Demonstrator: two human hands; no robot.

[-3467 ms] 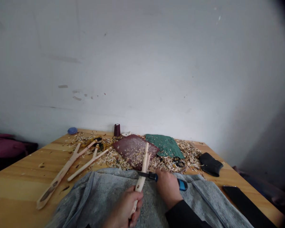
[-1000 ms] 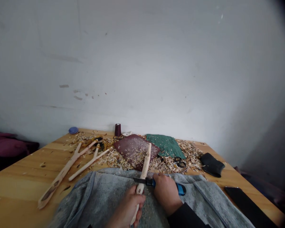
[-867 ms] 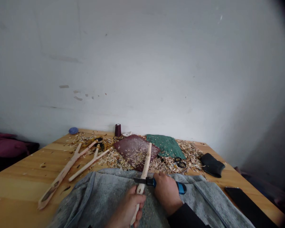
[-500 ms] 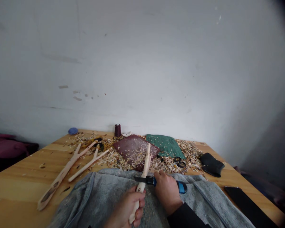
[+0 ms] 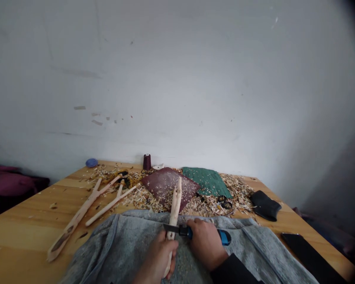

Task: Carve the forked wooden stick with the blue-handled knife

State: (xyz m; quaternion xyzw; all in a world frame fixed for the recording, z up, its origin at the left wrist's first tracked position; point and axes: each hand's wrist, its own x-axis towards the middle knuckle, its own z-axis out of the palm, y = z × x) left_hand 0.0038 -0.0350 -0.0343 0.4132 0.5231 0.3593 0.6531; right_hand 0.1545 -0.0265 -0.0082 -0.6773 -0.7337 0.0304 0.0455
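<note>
Both shut | left hand (image 5: pixel 159 252) grips pale whittled stick (image 5: pixel 174 209) | right hand (image 5: pixel 205 244) grips blue-handled steel knife (image 5: pixel 225 237)

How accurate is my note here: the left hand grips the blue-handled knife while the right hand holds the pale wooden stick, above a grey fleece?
Not quite: the hands are swapped. The head view shows the right hand gripping the blue-handled knife and the left hand holding the pale wooden stick, above the grey fleece.

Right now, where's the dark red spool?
In the head view, the spool stands at the far edge of the wooden table, just behind the dark red leather square.
</note>
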